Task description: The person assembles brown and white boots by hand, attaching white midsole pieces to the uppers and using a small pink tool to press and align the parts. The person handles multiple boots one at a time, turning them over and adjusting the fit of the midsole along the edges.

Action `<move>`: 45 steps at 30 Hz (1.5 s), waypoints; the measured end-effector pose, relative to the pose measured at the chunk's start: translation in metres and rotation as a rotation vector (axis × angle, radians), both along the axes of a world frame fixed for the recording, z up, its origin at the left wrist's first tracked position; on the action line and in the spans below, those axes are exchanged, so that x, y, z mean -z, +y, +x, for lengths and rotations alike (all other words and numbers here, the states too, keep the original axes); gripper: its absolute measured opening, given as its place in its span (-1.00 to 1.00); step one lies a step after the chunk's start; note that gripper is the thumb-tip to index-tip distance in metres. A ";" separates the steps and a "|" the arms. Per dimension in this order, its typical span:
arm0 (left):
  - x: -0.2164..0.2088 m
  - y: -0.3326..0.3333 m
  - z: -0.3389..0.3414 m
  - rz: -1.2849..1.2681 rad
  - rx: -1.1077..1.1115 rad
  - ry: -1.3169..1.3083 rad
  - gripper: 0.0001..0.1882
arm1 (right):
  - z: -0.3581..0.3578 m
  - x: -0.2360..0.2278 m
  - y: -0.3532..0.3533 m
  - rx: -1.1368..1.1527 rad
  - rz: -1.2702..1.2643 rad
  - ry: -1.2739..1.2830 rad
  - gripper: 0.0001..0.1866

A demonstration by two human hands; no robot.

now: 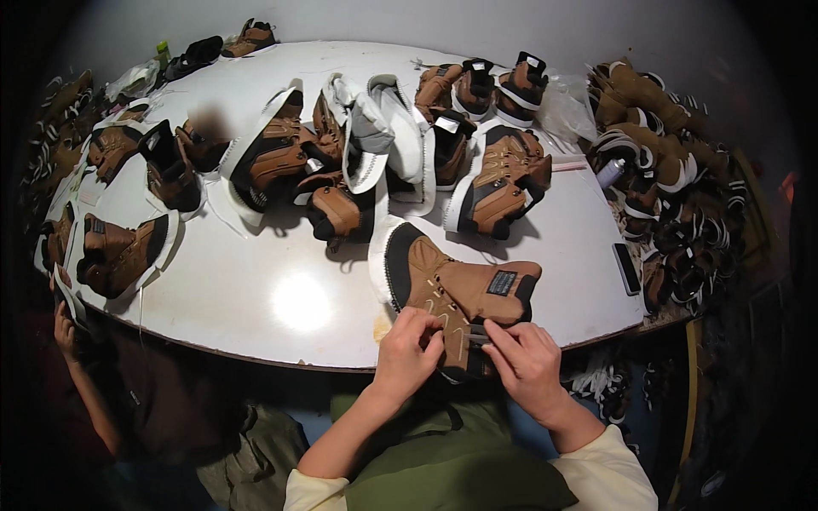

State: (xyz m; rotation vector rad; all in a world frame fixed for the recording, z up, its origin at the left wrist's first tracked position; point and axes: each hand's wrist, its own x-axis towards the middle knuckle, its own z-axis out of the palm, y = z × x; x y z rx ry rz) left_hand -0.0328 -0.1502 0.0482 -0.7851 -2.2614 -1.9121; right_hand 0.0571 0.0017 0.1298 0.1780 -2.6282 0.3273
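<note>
left hand point(411, 347) pinched closed, right hand point(527, 359) gripping slim dark piece point(479, 336), over near boot point(481, 288); other boots point(504, 175) crowd far; phone point(626, 268) right.

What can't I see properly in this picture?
All in the head view:
What the left hand pinches, if anything: its curled fingers cover it.
What the dark slim thing by the right hand is: too small.
Much of the co-worker whose forearm shows: lost in the dark left rim.
Bottom shoes in the right pile: under others.

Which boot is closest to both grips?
The brown boot at the near edge of the white table: left grip and right grip are both at it; other boots lie farther off.
</note>
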 end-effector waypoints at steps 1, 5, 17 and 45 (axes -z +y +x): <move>0.001 0.000 0.001 -0.026 -0.007 0.021 -0.86 | 0.000 0.000 -0.001 -0.013 0.006 -0.012 -0.63; 0.004 0.000 0.006 -0.113 -0.023 0.049 -0.85 | 0.001 -0.001 -0.006 -0.039 0.087 -0.066 -0.65; -0.005 0.007 0.009 -0.163 -0.069 0.148 -0.85 | 0.004 -0.001 -0.010 0.001 0.144 -0.089 -0.71; 0.028 0.013 0.010 -0.083 -0.108 -0.013 -0.88 | 0.003 -0.020 -0.013 -0.007 -0.190 -0.066 -0.81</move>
